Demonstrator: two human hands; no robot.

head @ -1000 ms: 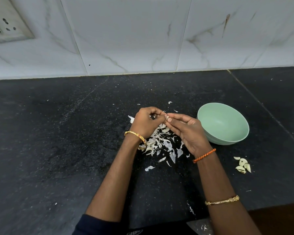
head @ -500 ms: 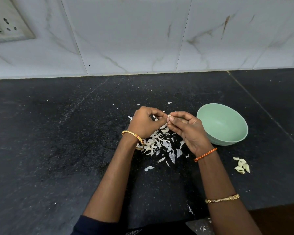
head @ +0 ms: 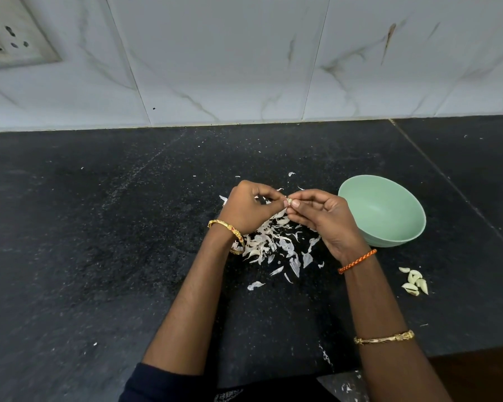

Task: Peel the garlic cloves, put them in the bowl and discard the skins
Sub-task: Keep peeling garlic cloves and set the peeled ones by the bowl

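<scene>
Both hands meet above a heap of white garlic skins (head: 273,245) on the black counter. My left hand (head: 249,208) and my right hand (head: 321,219) pinch one small garlic clove (head: 288,202) between their fingertips; most of the clove is hidden by the fingers. A pale green bowl (head: 386,210) stands just right of my right hand and looks empty. Several peeled cloves (head: 415,282) lie on the counter to the right of my right forearm.
The black stone counter (head: 99,242) runs back to a white marble-tiled wall (head: 244,59) with a socket plate (head: 9,39) at top left. Stray skin bits (head: 291,174) lie behind the hands. The counter's front edge (head: 474,348) shows at bottom right.
My hands have stayed over the skin heap; the right hand's fingers have curled in closer to the clove, and the fingertips have shifted slightly on it.
</scene>
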